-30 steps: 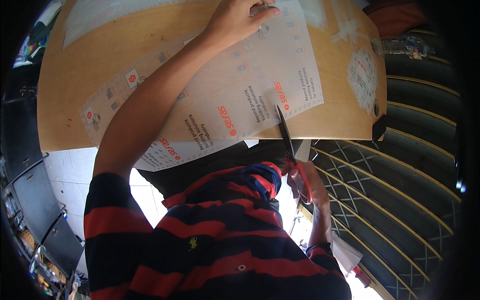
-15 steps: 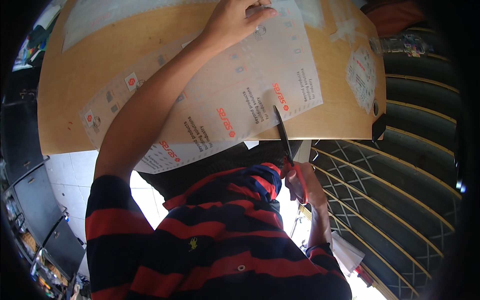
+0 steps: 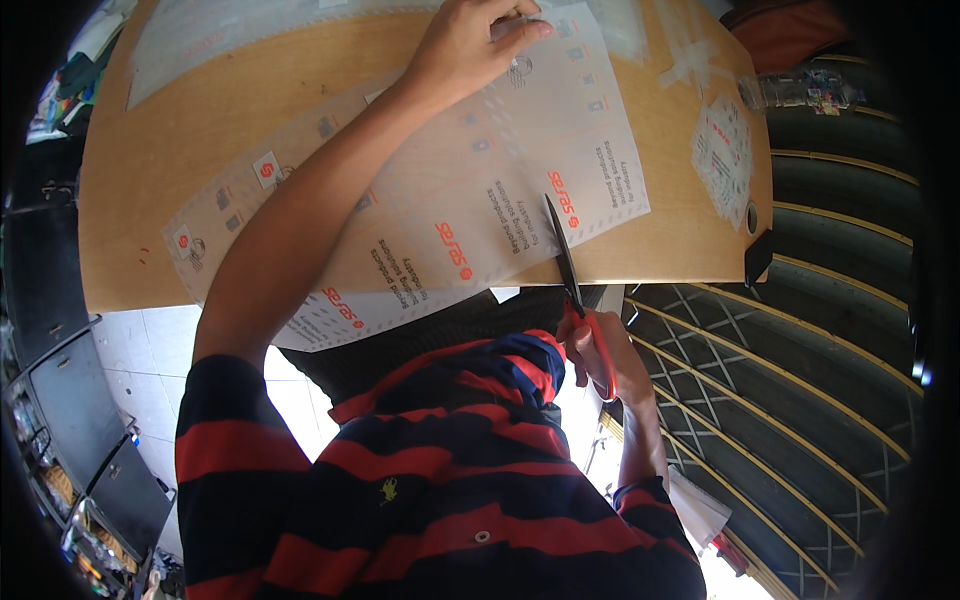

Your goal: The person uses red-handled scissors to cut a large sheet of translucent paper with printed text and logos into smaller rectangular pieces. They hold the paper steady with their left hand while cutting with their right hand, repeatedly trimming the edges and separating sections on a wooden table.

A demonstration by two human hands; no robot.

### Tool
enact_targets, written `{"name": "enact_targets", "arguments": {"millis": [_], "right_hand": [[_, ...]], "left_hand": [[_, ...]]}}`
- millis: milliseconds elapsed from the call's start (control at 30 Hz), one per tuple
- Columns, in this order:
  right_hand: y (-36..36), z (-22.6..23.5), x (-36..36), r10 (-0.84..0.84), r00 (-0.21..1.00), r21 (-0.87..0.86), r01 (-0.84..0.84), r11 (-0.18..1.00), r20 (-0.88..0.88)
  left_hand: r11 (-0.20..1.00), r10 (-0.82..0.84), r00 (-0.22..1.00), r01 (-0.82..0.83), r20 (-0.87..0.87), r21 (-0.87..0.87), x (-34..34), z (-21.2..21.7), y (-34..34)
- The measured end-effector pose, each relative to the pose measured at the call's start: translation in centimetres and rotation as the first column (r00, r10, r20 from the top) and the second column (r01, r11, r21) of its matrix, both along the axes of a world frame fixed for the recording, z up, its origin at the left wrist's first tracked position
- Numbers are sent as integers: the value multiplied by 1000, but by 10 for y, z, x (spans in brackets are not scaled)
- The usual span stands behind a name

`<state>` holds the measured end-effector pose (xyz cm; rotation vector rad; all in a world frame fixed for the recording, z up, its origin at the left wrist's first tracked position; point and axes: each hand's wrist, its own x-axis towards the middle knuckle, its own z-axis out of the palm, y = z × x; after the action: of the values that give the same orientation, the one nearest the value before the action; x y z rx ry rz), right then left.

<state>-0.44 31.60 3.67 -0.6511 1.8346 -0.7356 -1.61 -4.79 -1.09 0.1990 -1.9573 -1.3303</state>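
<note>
A large translucent white sheet [image 3: 400, 240] with red and grey print lies slantwise over the table, its near edge overhanging the front. At the sheet's far part, my left hand [image 3: 485, 45] is closed, thumb and bent fingers pinching it; the forearm crosses over the sheet. My right hand [image 3: 612, 355], below the table's front edge, grips the red handles of a pair of scissors [image 3: 567, 265]. Their dark blades point away from me and reach the sheet's near edge, beside a red printed mark. How far the blades are apart is hard to see.
The wooden table [image 3: 140, 215] has another clear sheet [image 3: 215, 50] at the far left and a small printed piece [image 3: 722, 160] at the right. A clear plastic bottle [image 3: 805, 92] is beyond the right edge. Dark cabinets [image 3: 85, 400] stand left; a ribbed shutter [image 3: 800, 350] is on the right.
The scissors and my right hand have moved slightly away from me, the blade tips going farther over the sheet. My left hand keeps nearly the same place.
</note>
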Motion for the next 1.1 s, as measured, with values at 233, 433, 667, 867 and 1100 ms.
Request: {"name": "enact_targets", "arguments": {"millis": [233,433,667,867,1100], "right_hand": [[-5,4,0,-52,999,8,51,999,12],[-3,3,0,-71,997,17,70,997,33],[-10,1,-1,-2,998,3,2,1000,-64],[-16,4,-6,63,988,56,-55,997,-145],[-32,22,-6,49,996,114,-40,993,-74]], "left_hand": [[998,-16,1000,18,-24,59,0,2,3],[998,35,997,-39,-67,-50,-2,-2,0],[1000,5,999,-5,-45,-7,-1,-1,0],[1000,19,998,-19,-58,6,-3,-2,-1],[1000,19,998,-19,-53,17,0,0,0]]}}
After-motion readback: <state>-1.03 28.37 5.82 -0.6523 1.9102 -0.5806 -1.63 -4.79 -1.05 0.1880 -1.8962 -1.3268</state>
